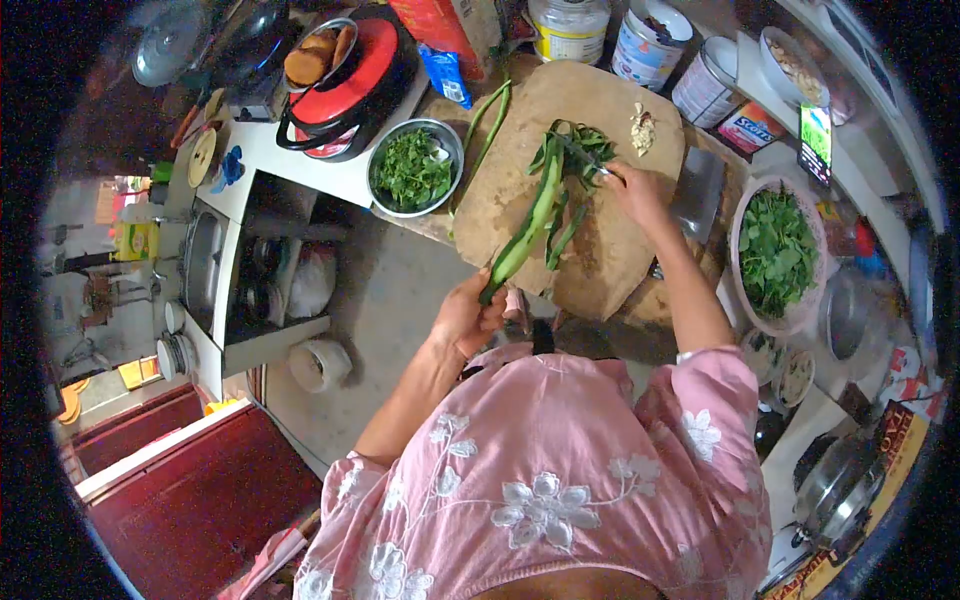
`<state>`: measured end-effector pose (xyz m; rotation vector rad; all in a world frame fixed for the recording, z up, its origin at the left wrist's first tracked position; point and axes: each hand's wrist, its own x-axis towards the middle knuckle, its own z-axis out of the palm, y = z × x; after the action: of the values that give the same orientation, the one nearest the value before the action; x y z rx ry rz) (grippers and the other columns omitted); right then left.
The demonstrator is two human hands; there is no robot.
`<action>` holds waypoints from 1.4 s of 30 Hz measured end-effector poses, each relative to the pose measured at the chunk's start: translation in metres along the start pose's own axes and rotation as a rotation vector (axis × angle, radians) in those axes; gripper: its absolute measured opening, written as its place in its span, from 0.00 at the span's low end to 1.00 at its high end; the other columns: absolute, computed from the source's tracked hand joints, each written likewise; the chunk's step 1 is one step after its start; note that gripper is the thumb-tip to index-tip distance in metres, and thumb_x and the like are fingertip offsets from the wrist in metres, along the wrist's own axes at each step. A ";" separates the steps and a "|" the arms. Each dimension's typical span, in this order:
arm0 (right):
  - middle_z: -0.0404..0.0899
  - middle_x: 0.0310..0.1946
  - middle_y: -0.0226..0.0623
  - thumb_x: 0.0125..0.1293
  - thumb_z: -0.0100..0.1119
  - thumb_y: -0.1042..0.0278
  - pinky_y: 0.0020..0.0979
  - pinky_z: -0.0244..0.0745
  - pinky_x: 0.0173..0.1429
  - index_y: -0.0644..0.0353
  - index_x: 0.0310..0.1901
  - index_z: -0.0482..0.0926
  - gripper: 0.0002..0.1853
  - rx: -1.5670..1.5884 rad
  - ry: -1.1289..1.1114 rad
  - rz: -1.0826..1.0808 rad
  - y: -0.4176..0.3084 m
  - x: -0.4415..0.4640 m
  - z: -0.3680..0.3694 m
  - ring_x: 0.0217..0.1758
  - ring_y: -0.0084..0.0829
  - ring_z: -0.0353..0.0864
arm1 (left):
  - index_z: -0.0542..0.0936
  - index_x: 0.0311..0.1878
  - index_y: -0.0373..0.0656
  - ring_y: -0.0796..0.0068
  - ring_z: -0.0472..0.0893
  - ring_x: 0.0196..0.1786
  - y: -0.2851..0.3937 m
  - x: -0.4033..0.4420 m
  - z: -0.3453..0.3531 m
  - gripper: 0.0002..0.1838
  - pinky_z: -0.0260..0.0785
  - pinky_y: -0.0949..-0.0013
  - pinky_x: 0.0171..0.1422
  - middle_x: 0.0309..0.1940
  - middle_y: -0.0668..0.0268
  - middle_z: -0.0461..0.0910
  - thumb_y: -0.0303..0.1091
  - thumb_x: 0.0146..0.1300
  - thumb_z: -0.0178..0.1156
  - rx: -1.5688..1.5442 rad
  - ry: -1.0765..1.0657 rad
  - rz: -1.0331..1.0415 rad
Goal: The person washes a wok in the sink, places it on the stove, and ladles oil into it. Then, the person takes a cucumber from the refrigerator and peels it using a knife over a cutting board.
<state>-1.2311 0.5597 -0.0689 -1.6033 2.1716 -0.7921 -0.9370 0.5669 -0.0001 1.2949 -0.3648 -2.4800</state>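
A long, partly peeled cucumber (538,222) slants over the wooden cutting board (490,190), with pale bands where its skin is gone. My left hand (468,315) is closed round its near end, at the board's front edge. By its far end, my right hand (632,192) grips a slim metal peeler (592,163); the fingers partly hide it. Dark green peel strips (568,235) lie beside the cucumber, and more are heaped around its far tip. Chopped garlic (642,130) sits at the board's far right corner.
Left of the board stand a metal bowl of chopped greens (412,170) and a red-lidded cooker (350,80). Long green beans (488,135) lie along the board's left side. On the right are a cleaver (697,195), a basket of leaves (780,250) and several tins (650,45).
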 end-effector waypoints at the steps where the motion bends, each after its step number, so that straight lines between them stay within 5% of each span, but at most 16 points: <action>1: 0.76 0.30 0.44 0.54 0.53 0.64 0.34 0.69 0.36 0.56 0.42 0.74 0.13 0.092 -0.074 0.067 -0.020 -0.008 -0.012 0.32 0.40 0.76 | 0.65 0.32 0.44 0.84 0.57 0.14 -0.001 0.000 -0.001 0.13 0.47 0.82 0.13 0.17 0.71 0.63 0.43 0.63 0.39 -0.016 0.013 -0.001; 3: 0.76 0.31 0.43 0.55 0.52 0.64 0.32 0.69 0.39 0.58 0.43 0.74 0.14 0.182 -0.151 0.131 -0.038 -0.026 -0.012 0.35 0.36 0.76 | 0.65 0.33 0.44 0.84 0.57 0.14 -0.001 0.002 -0.004 0.13 0.47 0.82 0.13 0.17 0.70 0.63 0.44 0.63 0.39 -0.035 0.026 0.001; 7: 0.76 0.37 0.44 0.56 0.50 0.67 0.29 0.69 0.44 0.61 0.43 0.72 0.14 0.511 -0.172 -0.123 -0.055 -0.070 0.001 0.39 0.34 0.76 | 0.65 0.33 0.44 0.84 0.57 0.15 -0.003 0.006 -0.004 0.13 0.47 0.83 0.13 0.18 0.71 0.63 0.44 0.63 0.39 -0.050 -0.051 -0.041; 8: 0.75 0.39 0.43 0.56 0.50 0.68 0.29 0.68 0.45 0.62 0.45 0.71 0.15 0.455 -0.334 -0.022 -0.063 -0.078 -0.009 0.40 0.34 0.75 | 0.64 0.33 0.44 0.84 0.57 0.14 -0.003 0.006 -0.003 0.13 0.47 0.83 0.13 0.18 0.71 0.63 0.44 0.63 0.39 -0.074 -0.068 -0.044; 12: 0.75 0.38 0.44 0.56 0.51 0.67 0.29 0.68 0.46 0.61 0.45 0.71 0.15 0.604 -0.325 -0.081 -0.076 -0.094 -0.009 0.42 0.33 0.75 | 0.64 0.31 0.42 0.86 0.54 0.15 0.001 0.004 -0.003 0.13 0.43 0.83 0.13 0.18 0.71 0.63 0.39 0.64 0.36 -0.138 -0.082 -0.063; 26: 0.75 0.29 0.49 0.55 0.53 0.65 0.32 0.69 0.38 0.61 0.42 0.73 0.14 0.095 -0.034 -0.018 0.001 -0.010 0.016 0.32 0.39 0.76 | 0.63 0.29 0.45 0.85 0.55 0.15 0.003 0.000 -0.024 0.12 0.44 0.83 0.12 0.18 0.70 0.63 0.42 0.62 0.41 -0.090 -0.053 -0.055; 29: 0.76 0.30 0.47 0.55 0.53 0.65 0.31 0.69 0.37 0.61 0.42 0.73 0.14 0.155 0.011 0.177 0.001 -0.010 0.021 0.32 0.38 0.76 | 0.65 0.31 0.44 0.84 0.58 0.16 0.007 -0.009 -0.011 0.10 0.47 0.82 0.14 0.20 0.71 0.64 0.39 0.61 0.43 0.053 0.021 0.020; 31: 0.77 0.32 0.43 0.56 0.52 0.66 0.28 0.69 0.38 0.62 0.43 0.73 0.14 0.298 -0.035 -0.031 -0.009 -0.026 0.014 0.34 0.33 0.77 | 0.66 0.37 0.42 0.84 0.59 0.17 0.003 -0.013 -0.005 0.09 0.49 0.82 0.16 0.20 0.71 0.64 0.38 0.61 0.44 0.136 0.032 0.123; 35: 0.76 0.36 0.43 0.55 0.52 0.69 0.30 0.68 0.43 0.64 0.41 0.73 0.13 0.494 -0.218 -0.002 -0.060 -0.067 0.000 0.38 0.34 0.76 | 0.65 0.51 0.40 0.84 0.61 0.19 0.000 -0.017 0.007 0.16 0.53 0.81 0.20 0.20 0.72 0.63 0.34 0.60 0.46 0.257 -0.006 0.224; 39: 0.76 0.39 0.42 0.55 0.52 0.69 0.28 0.68 0.46 0.65 0.43 0.72 0.14 0.479 -0.384 0.036 -0.097 -0.102 -0.014 0.41 0.30 0.75 | 0.64 0.53 0.38 0.84 0.62 0.20 -0.002 -0.017 0.012 0.19 0.53 0.81 0.20 0.21 0.71 0.64 0.34 0.59 0.48 0.281 -0.058 0.227; 42: 0.75 0.41 0.42 0.56 0.51 0.71 0.28 0.66 0.49 0.65 0.44 0.72 0.14 0.694 -0.426 0.021 -0.108 -0.119 -0.019 0.44 0.31 0.74 | 0.67 0.43 0.39 0.86 0.57 0.18 -0.002 -0.021 0.022 0.10 0.49 0.81 0.20 0.17 0.75 0.59 0.32 0.60 0.47 0.313 0.050 0.228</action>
<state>-1.1216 0.6542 0.0037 -1.2356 1.3963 -0.9525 -0.9444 0.5785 0.0268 1.3411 -0.8656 -2.2570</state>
